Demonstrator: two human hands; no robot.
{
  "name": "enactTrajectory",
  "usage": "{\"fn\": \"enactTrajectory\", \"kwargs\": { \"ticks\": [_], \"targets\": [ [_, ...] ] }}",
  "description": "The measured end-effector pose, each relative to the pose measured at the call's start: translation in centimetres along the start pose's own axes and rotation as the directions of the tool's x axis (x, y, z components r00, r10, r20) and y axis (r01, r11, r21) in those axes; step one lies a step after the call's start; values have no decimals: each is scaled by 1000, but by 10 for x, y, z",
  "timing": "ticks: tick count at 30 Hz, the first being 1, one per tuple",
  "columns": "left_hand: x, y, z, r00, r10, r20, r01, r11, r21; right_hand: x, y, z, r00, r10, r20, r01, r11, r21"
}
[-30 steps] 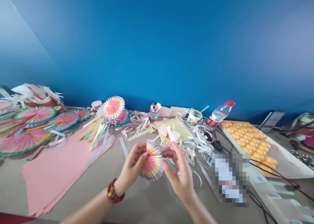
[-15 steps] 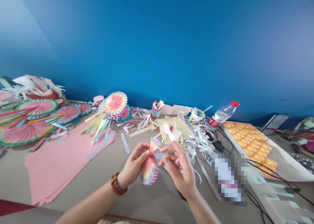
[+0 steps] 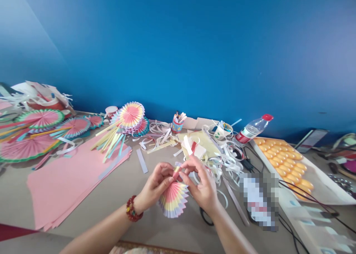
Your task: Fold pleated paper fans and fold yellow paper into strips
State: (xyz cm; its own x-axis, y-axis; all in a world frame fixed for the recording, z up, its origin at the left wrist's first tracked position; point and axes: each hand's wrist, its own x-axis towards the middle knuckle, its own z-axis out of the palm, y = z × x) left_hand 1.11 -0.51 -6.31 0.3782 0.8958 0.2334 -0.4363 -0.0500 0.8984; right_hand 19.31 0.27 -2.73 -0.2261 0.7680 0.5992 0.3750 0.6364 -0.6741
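Note:
A pleated paper fan [image 3: 174,202], banded pink, yellow and pale lilac, is held between my hands above the table. My left hand [image 3: 157,182] pinches it near its centre with thumb and fingers. On the other side, my right hand [image 3: 203,187] has its fingers closed on the upper folded part, partly hiding it. The lower pleats spread out below in a wide half-round. Beneath my right wrist, the dark loop of a handle [image 3: 206,217] lies on the table.
Pink paper sheets [image 3: 63,183] lie left, with finished paper fans [image 3: 75,128] behind. White paper strips [image 3: 228,161], a pen cup [image 3: 177,123] and a red-capped bottle [image 3: 253,129] stand or lie farther back. Right are a tray of orange pieces [image 3: 330,187] and black cables [image 3: 287,228].
The fan's lower part has spread wider and turned to face me, while its upper part is bunched narrow. My right hand has moved left, from beside the fan onto its upper folds.

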Motion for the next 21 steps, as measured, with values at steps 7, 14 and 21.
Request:
{"fn": "enactTrajectory", "kwargs": {
  "ticks": [7,14,21],
  "targets": [
    [-6,0,-10,996,54,66,-71,950,303,-2,-8,-4,997,-46,64,48,998,-39],
    [-4,8,-7,989,-45,139,48,999,-20,-4,-18,-17,987,-98,129,95,995,25],
    [0,11,-8,954,-153,257,199,966,-167,9,-28,-41,975,95,199,-138,967,213]
  ]
}}
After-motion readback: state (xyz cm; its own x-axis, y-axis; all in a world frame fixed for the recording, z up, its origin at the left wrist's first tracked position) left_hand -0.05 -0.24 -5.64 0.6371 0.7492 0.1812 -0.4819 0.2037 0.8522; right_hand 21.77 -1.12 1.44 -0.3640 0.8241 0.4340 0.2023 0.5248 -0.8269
